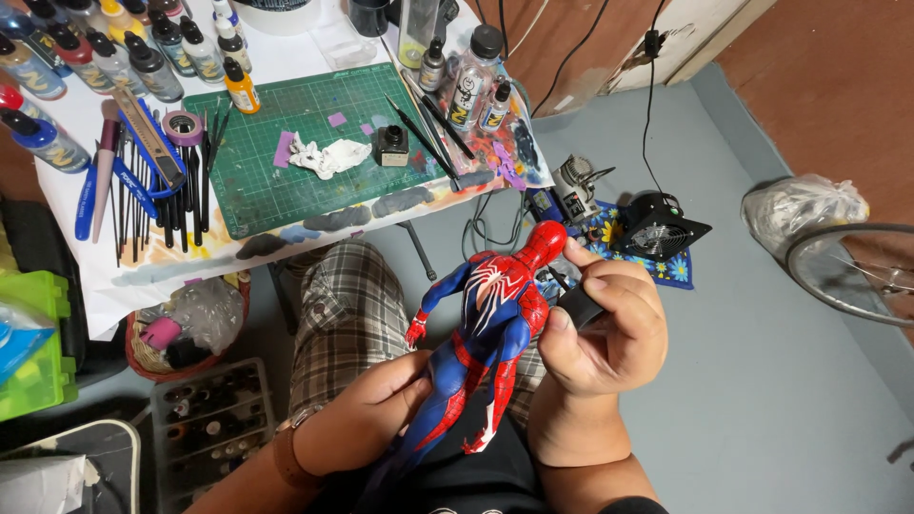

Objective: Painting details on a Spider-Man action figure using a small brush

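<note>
Surface (286, 57): it stood at 11 o'clock of the view, covered with white paper that had paint stains along the near edge.
Cutting mat (286, 162): green, it lay on the surface, with a crumpled white tissue (328, 154) and a small dark ink jar (390, 145) on it.
Paint bottles (114, 48): they stood in rows at the far-left part of the surface, at 10 o'clock from the mat.
Brushes (176, 205): dark ones lay side by side just left of the mat, at its 9 o'clock.
Figure (495, 314): a red and blue action figure with a white spider on the back, it was tilted over the person's lap, head toward 1 o'clock.
Left hand (367, 419): the fingers were wrapped around the legs of the figure, at 7 o'clock from its body.
Right hand (605, 328): it was closed on a small black object (579, 307), at 3 o'clock from the figure; one fingertip touched the red head.
</note>
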